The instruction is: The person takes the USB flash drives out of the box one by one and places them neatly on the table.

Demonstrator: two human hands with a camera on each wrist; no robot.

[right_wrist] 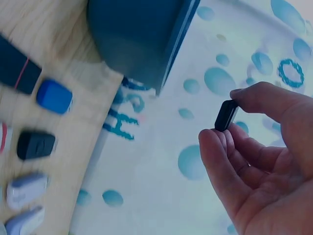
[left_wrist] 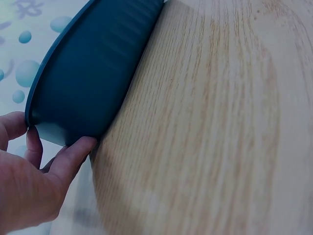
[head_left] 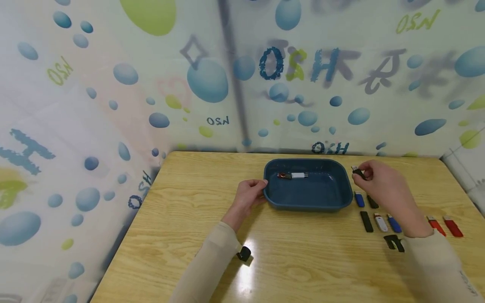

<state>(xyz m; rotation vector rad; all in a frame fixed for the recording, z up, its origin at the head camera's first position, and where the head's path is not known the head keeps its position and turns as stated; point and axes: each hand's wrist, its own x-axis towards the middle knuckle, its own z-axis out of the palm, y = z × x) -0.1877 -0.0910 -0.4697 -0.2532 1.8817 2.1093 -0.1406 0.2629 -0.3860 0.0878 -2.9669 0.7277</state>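
A dark blue plastic bin (head_left: 307, 208) stands on the table. My left hand (head_left: 248, 197) holds its left end, thumb at the rim and fingers lower on the wall, as the left wrist view shows. Just beyond the bin's right end my right hand (head_left: 390, 191) pinches a small black USB stick (right_wrist: 226, 115) between thumb and fingertips, raised above the table. Its metal plug faces the bin in the head view. Inside the bin lie a reddish-brown USB stick (head_left: 283, 175) and a white USB stick (head_left: 297, 175), end to end.
Right of the bin lie several USB sticks, among them a blue one (head_left: 359, 200), a black one (head_left: 366, 221), a white one (head_left: 380, 222) and a red one (head_left: 453, 227). A small black object (head_left: 245, 253) sits by my left forearm. Patterned cloth (head_left: 212, 126) hangs behind the table.
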